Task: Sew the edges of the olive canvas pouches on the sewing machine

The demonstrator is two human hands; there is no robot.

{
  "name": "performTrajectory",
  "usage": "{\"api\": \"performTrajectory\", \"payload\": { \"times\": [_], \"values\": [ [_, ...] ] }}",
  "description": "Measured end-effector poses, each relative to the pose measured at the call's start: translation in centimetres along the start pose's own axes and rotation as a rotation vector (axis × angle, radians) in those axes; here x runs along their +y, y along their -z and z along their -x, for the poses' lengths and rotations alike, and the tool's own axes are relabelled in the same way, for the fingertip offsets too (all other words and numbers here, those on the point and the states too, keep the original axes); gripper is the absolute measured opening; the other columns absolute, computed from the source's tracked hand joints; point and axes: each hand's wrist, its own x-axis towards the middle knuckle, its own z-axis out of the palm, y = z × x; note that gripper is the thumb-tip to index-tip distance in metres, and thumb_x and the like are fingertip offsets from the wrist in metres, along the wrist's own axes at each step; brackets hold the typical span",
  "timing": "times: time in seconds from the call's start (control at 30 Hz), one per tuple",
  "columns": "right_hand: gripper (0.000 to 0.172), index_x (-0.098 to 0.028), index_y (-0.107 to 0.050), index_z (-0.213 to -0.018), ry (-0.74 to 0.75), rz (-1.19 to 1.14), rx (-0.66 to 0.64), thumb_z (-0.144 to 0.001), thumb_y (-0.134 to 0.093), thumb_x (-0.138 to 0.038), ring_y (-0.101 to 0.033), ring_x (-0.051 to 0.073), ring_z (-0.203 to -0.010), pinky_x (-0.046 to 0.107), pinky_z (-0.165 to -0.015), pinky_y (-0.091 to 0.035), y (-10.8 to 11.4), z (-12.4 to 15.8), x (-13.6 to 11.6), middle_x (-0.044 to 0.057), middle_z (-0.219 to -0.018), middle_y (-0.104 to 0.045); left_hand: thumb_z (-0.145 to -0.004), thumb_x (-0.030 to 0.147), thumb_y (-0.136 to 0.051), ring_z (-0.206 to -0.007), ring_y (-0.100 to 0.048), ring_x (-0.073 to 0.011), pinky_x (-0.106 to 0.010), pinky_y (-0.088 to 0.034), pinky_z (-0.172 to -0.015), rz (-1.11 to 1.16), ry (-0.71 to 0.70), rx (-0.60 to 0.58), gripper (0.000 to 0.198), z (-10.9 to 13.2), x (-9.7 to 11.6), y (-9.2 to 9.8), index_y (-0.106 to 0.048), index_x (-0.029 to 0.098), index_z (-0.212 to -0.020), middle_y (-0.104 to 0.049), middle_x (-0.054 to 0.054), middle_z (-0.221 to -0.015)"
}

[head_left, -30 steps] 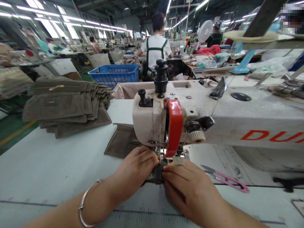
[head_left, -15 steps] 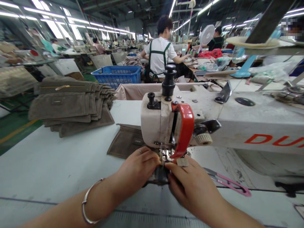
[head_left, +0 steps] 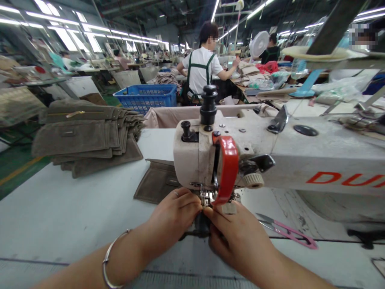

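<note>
A grey-brown fabric panel (head_left: 156, 181) with a small label lies flat under the head of a white sewing machine (head_left: 186, 160). My left hand (head_left: 177, 208), a ring on one finger, has its bent fingers closed on the panel's near edge, left of the metal presser foot (head_left: 207, 197). My right hand (head_left: 240, 228) is closed just right of the foot, thumb and forefinger pinched close to my left fingertips. What the right fingers grip is hidden behind the hand and the red guard (head_left: 228, 168).
Pink-handled thread snips (head_left: 294, 235) lie right of my right hand. A stack of similar grey-brown pieces (head_left: 81, 138) sits at the table's left. Beyond are a pink cloth-lined bin (head_left: 164, 116), a blue basket (head_left: 147, 96) and a seated co-worker (head_left: 201, 66).
The camera view has shifted slightly, so the machine sits a little further left. Both my hands stay pinched at the presser foot. The co-worker's hand has risen.
</note>
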Motion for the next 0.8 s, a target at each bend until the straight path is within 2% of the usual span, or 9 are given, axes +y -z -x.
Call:
{"api": "performTrajectory", "payload": {
  "times": [0.13,0.3,0.47,0.6,0.7,0.8],
  "values": [
    [0.035,-0.014,-0.059,-0.114,0.077,0.036,0.004,-0.081,-0.049,-0.007,-0.054,0.030,-0.105,0.051,-0.090,-0.049,0.2,0.3,-0.2,0.011,-0.116,-0.062,-0.102,0.013,-0.035,-0.079,-0.062,-0.0156,-0.029,-0.052,-0.084,-0.011,-0.012,0.038,0.031,-0.2,0.0,0.1,-0.061,0.014,-0.086,-0.067,-0.005,-0.086],
    [0.039,-0.014,-0.053,-0.124,0.052,0.047,-0.020,-0.085,-0.049,-0.009,-0.054,0.028,-0.108,0.050,-0.094,-0.048,0.4,0.2,-0.4,0.011,-0.122,-0.061,-0.100,0.012,-0.043,-0.088,-0.063,-0.0158,-0.028,-0.051,-0.090,0.067,0.030,0.030,0.020,0.3,-0.1,0.0,-0.063,0.015,-0.096,-0.069,-0.006,-0.096],
    [0.036,-0.015,-0.056,-0.120,0.057,0.042,0.021,-0.085,-0.050,-0.009,-0.056,0.028,-0.102,0.049,-0.091,-0.050,0.2,0.0,-0.5,0.010,-0.115,-0.063,-0.100,0.012,-0.043,-0.089,-0.064,-0.0152,-0.027,-0.049,-0.094,0.130,0.042,0.011,0.020,0.2,-0.6,0.0,-0.062,0.014,-0.094,-0.069,-0.004,-0.094],
    [0.036,-0.014,-0.058,-0.120,0.007,0.082,0.046,-0.085,-0.050,-0.012,-0.053,0.033,-0.104,0.054,-0.087,-0.050,0.1,-0.2,-0.5,0.013,-0.114,-0.062,-0.098,0.010,-0.047,-0.092,-0.065,-0.0150,-0.027,-0.048,-0.097,0.163,0.060,-0.045,0.017,-0.3,-1.3,0.1,-0.062,0.015,-0.091,-0.069,-0.002,-0.092],
    [0.039,-0.017,-0.057,-0.124,-0.054,0.094,0.037,-0.086,-0.049,-0.014,-0.051,0.035,-0.106,0.055,-0.085,-0.050,0.2,-0.5,-0.4,0.014,-0.115,-0.060,-0.095,0.008,-0.053,-0.095,-0.066,-0.0156,-0.029,-0.047,-0.099,0.104,0.110,-0.081,0.014,-0.5,-1.6,0.0,-0.064,0.016,-0.091,-0.071,-0.001,-0.093],
    [0.039,-0.018,-0.058,-0.125,-0.063,0.100,0.043,-0.088,-0.048,-0.014,-0.051,0.035,-0.108,0.055,-0.085,-0.050,0.3,-0.8,0.0,0.014,-0.113,-0.060,-0.094,0.008,-0.054,-0.099,-0.066,-0.0163,-0.028,-0.047,-0.100,0.041,0.115,-0.066,0.015,-0.6,-2.0,-0.2,-0.067,0.017,-0.094,-0.072,-0.002,-0.095]
  ]
}}
